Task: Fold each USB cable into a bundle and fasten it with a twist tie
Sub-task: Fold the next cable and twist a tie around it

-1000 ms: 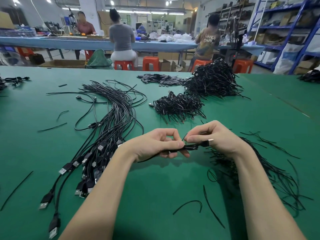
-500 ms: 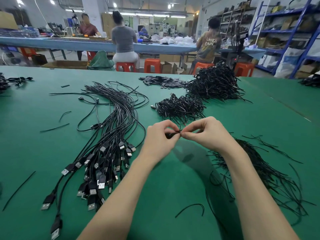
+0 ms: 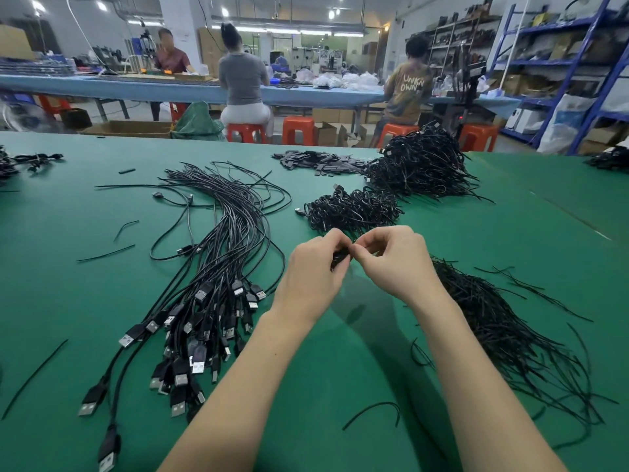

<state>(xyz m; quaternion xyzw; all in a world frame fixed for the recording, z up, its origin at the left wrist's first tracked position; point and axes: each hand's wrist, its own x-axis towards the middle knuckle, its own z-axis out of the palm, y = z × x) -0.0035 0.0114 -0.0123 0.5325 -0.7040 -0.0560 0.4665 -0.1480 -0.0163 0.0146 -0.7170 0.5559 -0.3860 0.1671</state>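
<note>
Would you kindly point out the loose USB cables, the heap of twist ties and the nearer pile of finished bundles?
loose USB cables (image 3: 218, 267), head view, on the middle of the fanned strands.
heap of twist ties (image 3: 503, 328), head view, on its dense centre.
nearer pile of finished bundles (image 3: 350, 209), head view, on the pile's middle.

The folded USB cable (image 3: 339, 258) is mostly hidden between left hand (image 3: 315, 270) and right hand (image 3: 396, 260); any twist tie there is indiscernible. At seven o'clock, a USB plug (image 3: 108, 460) is cut off.

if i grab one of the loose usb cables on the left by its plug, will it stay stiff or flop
Probably flop: the loose USB cables lie in limp curves on the green table. Likely light, being thin. Neighbours may drag along, since they overlap.
</note>
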